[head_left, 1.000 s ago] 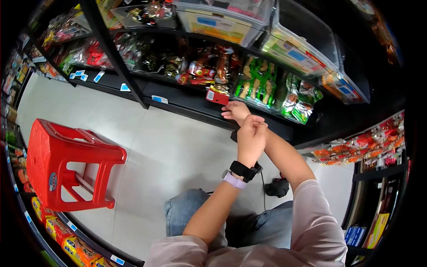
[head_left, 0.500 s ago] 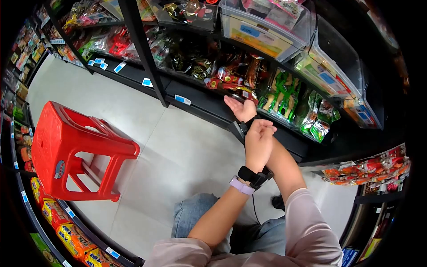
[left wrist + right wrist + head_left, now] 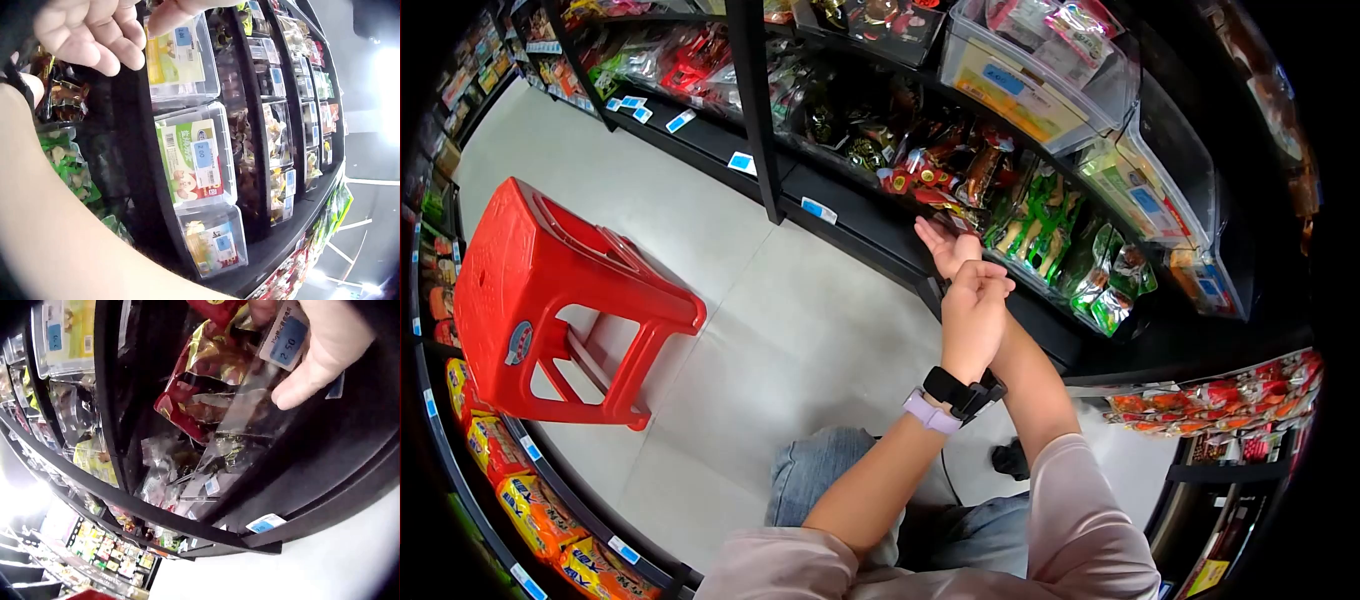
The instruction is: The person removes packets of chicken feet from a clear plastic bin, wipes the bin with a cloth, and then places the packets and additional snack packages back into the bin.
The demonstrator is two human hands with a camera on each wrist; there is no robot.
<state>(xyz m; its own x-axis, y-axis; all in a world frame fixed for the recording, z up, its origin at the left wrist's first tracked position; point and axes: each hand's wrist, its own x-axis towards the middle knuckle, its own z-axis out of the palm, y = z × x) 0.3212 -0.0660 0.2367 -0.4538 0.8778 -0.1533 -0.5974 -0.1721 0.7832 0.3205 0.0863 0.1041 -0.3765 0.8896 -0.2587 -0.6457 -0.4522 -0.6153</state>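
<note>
My right hand reaches to the lower shelf, palm turned up and fingers fairly straight, in the head view. Its thumb lies close beside a price tag marked 2.50 on a clear bin's front in the right wrist view; the other fingers are mostly hidden. Red snack packets lie in that bin. Over the right forearm in the head view is my left hand, fingers loosely bent and holding nothing. Its fingers hang in front of clear boxes of snacks in the left wrist view.
Green snack packets lie right of the right hand. Above them, clear bins line the shelf. A black shelf post stands to the left. On the floor at left is a red plastic stool, near bagged goods.
The right hand has turned palm up at the bin, where a red piece with a white label showed before. The left hand keeps its loose bend. The head view has shifted.
</note>
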